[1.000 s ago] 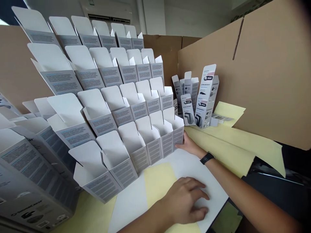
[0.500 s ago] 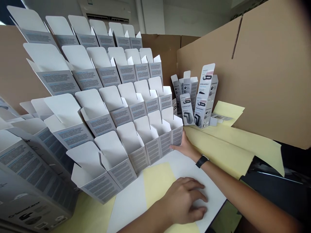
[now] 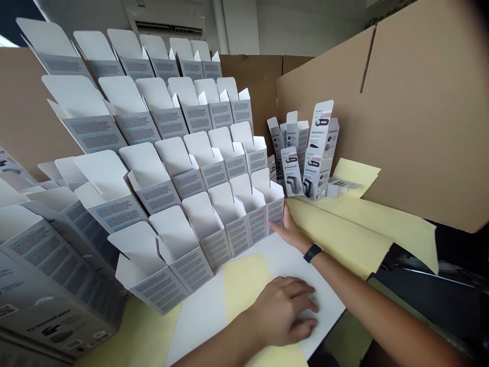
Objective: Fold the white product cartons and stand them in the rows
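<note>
The open right hand (image 3: 291,233) is pressed to an upright carton (image 3: 275,211) at its 11 o'clock, the left hand (image 3: 282,312) laid flat on a white sheet (image 3: 328,290).

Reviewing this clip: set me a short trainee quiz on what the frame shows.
1. Which hand wears the black wristband, left or right?
2. True or false: the left hand is gripping a carton.
3. What is the hand with the wristband touching?

Key:
1. The right hand.
2. False: it rests on a flat white sheet.
3. The end carton of the front row.
</note>
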A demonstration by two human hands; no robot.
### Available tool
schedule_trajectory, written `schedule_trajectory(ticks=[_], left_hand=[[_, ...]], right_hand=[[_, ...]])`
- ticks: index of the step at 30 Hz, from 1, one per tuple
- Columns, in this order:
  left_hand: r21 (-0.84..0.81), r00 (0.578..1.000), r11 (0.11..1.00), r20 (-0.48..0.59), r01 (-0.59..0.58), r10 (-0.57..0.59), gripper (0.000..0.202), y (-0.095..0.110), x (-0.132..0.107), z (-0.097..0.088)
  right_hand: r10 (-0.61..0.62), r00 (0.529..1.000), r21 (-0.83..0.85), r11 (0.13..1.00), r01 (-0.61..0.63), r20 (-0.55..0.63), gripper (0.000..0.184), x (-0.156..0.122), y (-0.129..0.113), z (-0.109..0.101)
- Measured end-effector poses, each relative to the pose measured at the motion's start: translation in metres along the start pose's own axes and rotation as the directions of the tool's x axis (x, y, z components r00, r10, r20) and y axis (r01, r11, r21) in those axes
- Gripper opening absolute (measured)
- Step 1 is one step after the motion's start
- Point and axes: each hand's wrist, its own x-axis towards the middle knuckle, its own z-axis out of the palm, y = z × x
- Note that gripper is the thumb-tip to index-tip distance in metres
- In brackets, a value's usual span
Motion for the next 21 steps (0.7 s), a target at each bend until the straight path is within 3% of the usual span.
schedule_trajectory(ticks=[10,18,21], left_hand=[[0.188,0.998,0.98,0.005,-0.068,0.068,0.018,0.013,0.01,-0.003],[0.345,0.983,0.929,0.163,-0.133,0.081,0.021,0.017,0.015,-0.007],[0.378,0.986,0.915,0.138,-0.139,0.093,0.023,0.025,0.01,-0.014]], right_hand=[[0.001,1.0,-0.033,0.999,0.0,0.011,0.062,-0.007,-0.006,-0.005],[0.042,0.998,-0.042,0.998,-0.04,0.042,0.059,-0.011,-0.008,-0.012],[0.046,0.998,-0.039,0.998,-0.044,0.047,0.057,-0.01,-0.002,-0.014]])
